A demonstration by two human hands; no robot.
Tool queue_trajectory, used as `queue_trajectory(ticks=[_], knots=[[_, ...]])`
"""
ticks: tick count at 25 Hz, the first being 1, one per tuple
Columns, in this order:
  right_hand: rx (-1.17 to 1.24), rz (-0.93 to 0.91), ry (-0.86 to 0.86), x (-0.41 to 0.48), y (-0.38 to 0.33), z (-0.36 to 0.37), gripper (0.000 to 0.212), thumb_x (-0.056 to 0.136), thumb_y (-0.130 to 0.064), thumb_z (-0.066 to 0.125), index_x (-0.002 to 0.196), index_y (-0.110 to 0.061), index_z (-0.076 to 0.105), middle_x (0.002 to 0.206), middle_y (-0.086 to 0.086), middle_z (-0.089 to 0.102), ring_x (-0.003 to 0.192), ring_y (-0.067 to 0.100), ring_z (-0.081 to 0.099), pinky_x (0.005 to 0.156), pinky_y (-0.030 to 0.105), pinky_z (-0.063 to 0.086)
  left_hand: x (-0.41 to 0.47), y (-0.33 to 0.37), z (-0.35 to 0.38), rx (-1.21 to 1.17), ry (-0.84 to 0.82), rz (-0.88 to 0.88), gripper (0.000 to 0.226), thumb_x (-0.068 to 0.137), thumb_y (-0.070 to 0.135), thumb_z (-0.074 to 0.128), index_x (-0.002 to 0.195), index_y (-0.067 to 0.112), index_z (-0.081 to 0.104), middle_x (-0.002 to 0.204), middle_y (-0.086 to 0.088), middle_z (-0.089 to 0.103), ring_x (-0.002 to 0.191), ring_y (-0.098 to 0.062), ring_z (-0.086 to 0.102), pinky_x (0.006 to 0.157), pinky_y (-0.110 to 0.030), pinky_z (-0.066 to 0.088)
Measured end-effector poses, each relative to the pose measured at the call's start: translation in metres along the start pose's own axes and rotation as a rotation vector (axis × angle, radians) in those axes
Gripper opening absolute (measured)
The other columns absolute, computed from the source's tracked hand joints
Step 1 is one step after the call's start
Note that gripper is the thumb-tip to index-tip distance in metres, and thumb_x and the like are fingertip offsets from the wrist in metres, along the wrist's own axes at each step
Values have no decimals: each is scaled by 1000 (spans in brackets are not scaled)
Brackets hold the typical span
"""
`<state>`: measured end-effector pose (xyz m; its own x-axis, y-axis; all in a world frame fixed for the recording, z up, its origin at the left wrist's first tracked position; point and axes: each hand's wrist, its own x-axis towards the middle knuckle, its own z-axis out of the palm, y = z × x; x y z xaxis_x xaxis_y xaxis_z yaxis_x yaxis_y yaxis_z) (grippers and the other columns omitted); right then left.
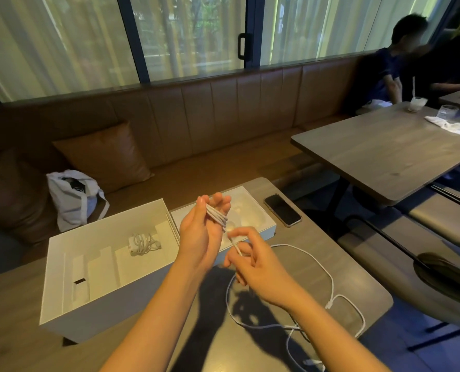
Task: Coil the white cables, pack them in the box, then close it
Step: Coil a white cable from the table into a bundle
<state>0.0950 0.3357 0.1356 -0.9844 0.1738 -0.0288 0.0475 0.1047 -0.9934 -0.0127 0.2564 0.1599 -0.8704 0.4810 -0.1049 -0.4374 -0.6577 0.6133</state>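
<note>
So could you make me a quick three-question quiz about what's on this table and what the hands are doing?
1. True or false: a bundled white cable already lies inside the open box.
2. Which hand holds the coiled loops? A) left hand B) right hand C) neither
3. Fill in: the dark phone lies on the table just to the right of the box ____.

Key
1. True.
2. A; the right hand pinches the strand leading to the loops, while the rest of the loose cable trails over the table.
3. Lid.
</note>
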Motion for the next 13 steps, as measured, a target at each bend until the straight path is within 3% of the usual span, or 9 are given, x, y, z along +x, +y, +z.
queue_trajectory(ticks=[2,6,7,10,13], knots=[[-66,-22,-88,-2,-5,-4,18,97,-16,45,108,-15,58,96,8,69,71,25,61,66,27,50,1,-6,-8,286,36,107,27,100,19,36,87,11,58,81,-7,71,82,-20,70,79,-27,56],[-129,-50,-210,-5,-21,-24,30,96,-7,46,122,-16,59,113,0,70,96,12,68,91,30,53,-3,-4,-19,693,-87,129,31,99,21,38,83,9,61,83,-12,70,82,-21,68,79,-31,55],[-205,-79,-173,-5,-26,-27,29,94,-9,50,120,-17,61,107,-2,71,93,11,68,90,30,54,-6,-2,-19,779,-174,96,30,99,20,40,80,11,61,83,-13,69,80,-22,67,77,-32,56],[-302,-146,-39,-2,-35,-32,19,89,-20,61,103,-19,73,78,-6,70,70,9,65,69,23,54,-14,-5,-20,988,-450,-58,23,96,19,45,84,7,60,79,-12,60,73,-19,58,69,-23,50],[-324,-239,131,5,-37,-35,11,81,-23,70,88,-19,78,77,-8,66,74,10,64,67,22,53,-21,-5,-23,898,-549,-253,29,95,20,40,96,4,64,75,-5,62,75,-15,59,75,-26,48]])
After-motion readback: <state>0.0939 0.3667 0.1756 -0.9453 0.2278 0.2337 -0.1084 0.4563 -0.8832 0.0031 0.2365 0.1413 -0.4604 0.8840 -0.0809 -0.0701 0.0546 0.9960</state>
